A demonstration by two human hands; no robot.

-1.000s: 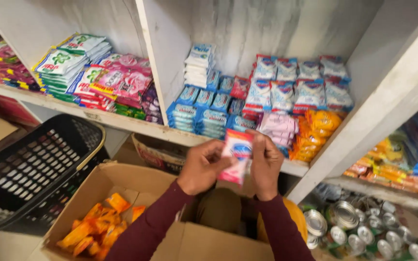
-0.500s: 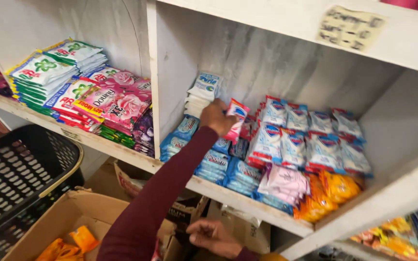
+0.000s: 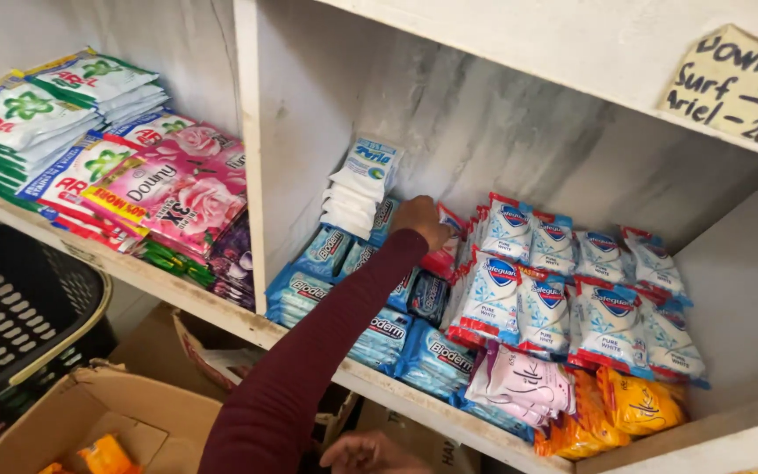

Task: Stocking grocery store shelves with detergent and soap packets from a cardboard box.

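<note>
My left hand [image 3: 420,221] reaches up into the right shelf compartment, its maroon sleeve stretching from the lower left. It is shut on a red-and-white soap packet [image 3: 443,255], pressed in at the back left of the rows of white, blue and red soap packets [image 3: 572,298]. Just left of the hand is a stack of white sachets [image 3: 357,189], and blue soap packets [image 3: 396,338] lie under the forearm. My right hand [image 3: 366,452] is low at the bottom edge, below the shelf board [image 3: 221,309]. It is only partly in view, so its grip is unclear.
Pink packets [image 3: 519,386] and orange packets [image 3: 633,404] lie at the shelf front. The left compartment holds green-and-white sachets [image 3: 37,114] and pink sachets [image 3: 177,189]. Below stand a black basket [image 3: 19,307] and an open cardboard box [image 3: 107,408]. A handwritten paper label [image 3: 739,83] hangs top right.
Both hands held the packet in front of the shelf a second ago. My left hand has since carried it up into the soap rows while my right hand dropped low.
</note>
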